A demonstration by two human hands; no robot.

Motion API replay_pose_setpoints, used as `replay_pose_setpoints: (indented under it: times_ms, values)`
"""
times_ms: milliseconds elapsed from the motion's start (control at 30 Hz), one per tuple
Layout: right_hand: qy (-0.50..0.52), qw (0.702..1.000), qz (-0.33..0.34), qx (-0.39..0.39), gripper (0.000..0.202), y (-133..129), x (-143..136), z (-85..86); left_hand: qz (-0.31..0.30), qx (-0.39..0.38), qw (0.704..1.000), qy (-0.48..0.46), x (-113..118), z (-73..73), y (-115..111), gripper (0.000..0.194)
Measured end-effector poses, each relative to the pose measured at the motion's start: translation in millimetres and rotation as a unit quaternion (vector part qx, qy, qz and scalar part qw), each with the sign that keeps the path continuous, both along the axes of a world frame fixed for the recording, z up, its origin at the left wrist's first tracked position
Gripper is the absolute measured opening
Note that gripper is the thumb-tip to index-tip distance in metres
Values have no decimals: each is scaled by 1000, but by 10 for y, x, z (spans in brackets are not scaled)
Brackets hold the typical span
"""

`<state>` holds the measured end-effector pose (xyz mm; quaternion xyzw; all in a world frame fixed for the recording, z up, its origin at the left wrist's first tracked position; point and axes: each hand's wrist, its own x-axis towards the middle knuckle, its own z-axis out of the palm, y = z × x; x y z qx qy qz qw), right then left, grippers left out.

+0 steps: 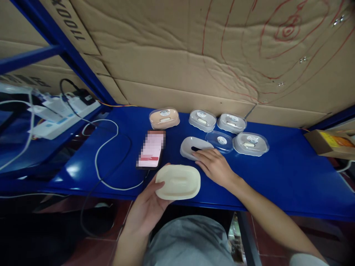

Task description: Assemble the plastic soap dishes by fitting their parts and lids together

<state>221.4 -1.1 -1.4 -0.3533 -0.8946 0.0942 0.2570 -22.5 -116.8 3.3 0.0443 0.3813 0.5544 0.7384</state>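
Observation:
My left hand [146, 201] grips a cream oval soap dish [179, 181] above the table's front edge, thumb over its left rim. The dish's shallow inside, with a raised bar in the middle, faces up. My right hand [215, 164] has its fingers bent over the right side of a light grey soap dish [187, 147], which rests on the table and shows a dark oval slot in its middle. Part of that dish is hidden under the fingers. Just behind my right hand lies a loose clear lid [210, 139] with a round white sticker.
Along the back of the blue table [283, 177] stand several lidded dishes, among them a peach one [164, 119] and a grey one [202, 121]. A phone [151, 149] lies left of the dishes. White cable [97, 162] loops from a power strip [63, 118]. Cardboard [166, 55] walls the back.

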Motion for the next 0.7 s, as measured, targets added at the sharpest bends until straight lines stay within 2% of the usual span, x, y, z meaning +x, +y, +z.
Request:
replay_pose_setpoints:
  times_ms: [67, 133, 267, 333, 467, 700]
  values:
    - [29, 999, -12, 11, 33, -34, 11, 51, 2, 17, 999, -27, 13, -37, 22, 69]
    - [61, 998, 9, 28, 34, -98, 8, 125, 7, 35, 998, -57, 45, -80, 62, 58]
    - [68, 987, 127, 68, 34, -259, -71, 218, 23, 57, 994, -94, 127, -138, 199, 37]
    - [50, 983, 161, 79, 32, -307, -120, 213, 35, 73, 991, -102, 165, -141, 270, 33]
    - [8, 985, 155, 69, 32, -304, -148, 166, 58, 99, 990, -87, 230, -118, 376, 32]
    - [-38, 989, 134, 50, 38, -208, -104, 93, 91, 65, 991, -69, 295, -148, 486, 43]
